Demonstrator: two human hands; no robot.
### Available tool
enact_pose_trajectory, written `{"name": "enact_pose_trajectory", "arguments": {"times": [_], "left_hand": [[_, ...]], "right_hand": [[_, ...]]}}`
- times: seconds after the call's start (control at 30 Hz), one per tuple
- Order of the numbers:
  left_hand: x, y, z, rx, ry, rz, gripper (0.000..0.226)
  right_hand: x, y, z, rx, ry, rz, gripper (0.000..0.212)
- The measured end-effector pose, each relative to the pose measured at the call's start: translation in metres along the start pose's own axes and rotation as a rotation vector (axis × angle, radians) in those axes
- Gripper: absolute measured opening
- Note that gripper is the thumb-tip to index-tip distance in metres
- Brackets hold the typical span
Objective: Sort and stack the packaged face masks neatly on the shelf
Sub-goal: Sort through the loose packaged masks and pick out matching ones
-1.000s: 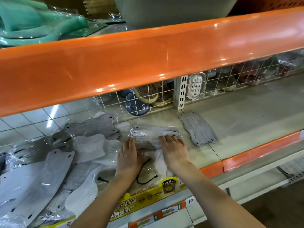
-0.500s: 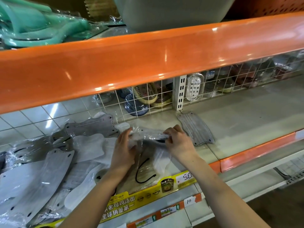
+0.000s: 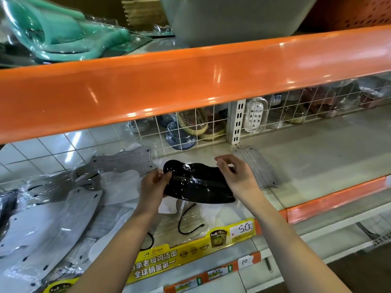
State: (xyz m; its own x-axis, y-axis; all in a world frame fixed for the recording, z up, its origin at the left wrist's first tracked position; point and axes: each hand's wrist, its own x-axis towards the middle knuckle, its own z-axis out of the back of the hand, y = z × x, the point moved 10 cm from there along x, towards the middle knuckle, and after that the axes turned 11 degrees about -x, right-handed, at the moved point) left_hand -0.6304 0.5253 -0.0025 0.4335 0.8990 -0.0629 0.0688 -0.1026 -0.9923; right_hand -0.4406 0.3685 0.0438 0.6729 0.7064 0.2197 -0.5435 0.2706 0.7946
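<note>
Left hand pinching black packaged mask at its left end, right hand fingers curled gripping its right end, grey mask just beyond right fingers

Black mask cloth-like, matt, in glossy crinkled clear plastic wrap. Grey mask matt pleated fabric. Orange shelf beam glossy painted metal. Back grid white coated wire. Shelf surface smooth, dull. Yellow label strip glossy.
</note>
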Motion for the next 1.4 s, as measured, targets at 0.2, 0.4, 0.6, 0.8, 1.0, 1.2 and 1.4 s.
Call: {"name": "enact_pose_trajectory", "arguments": {"times": [0.2,0.4,0.6,0.8,1.0,1.2,1.4], "left_hand": [[-0.006,-0.001,0.033,-0.005,-0.14,-0.008,0.015],[-0.015,0.0,0.072,-0.121,-0.202,0.078,0.016],[-0.026,-0.02,0.112,0.017,-0.163,0.058,0.003],[-0.035,-0.065,0.16,0.492,-0.293,-0.23,0.003],[-0.03,-0.073,0.215,0.373,-0.3,-0.19,0.023],[-0.031,-0.087,0.269,0.679,-0.332,-0.278,0.059],[-0.059,-0.096,0.261,1.236,-0.045,-0.803,0.046]], "right_hand": [[-0.021,0.036,-0.008,-0.498,-0.241,0.326,0.036],[-0.052,0.069,-0.101,-0.721,0.097,0.591,0.059],[-0.067,0.091,-0.142,-0.675,0.107,0.599,0.052],[-0.063,0.112,-0.17,-0.636,0.132,0.529,0.043],[-0.06,0.141,-0.205,-0.606,0.13,0.537,0.043],[-0.073,0.19,-0.241,-0.614,0.083,0.564,0.047],[-0.085,0.237,-0.284,-0.637,0.02,0.606,0.039]]}}
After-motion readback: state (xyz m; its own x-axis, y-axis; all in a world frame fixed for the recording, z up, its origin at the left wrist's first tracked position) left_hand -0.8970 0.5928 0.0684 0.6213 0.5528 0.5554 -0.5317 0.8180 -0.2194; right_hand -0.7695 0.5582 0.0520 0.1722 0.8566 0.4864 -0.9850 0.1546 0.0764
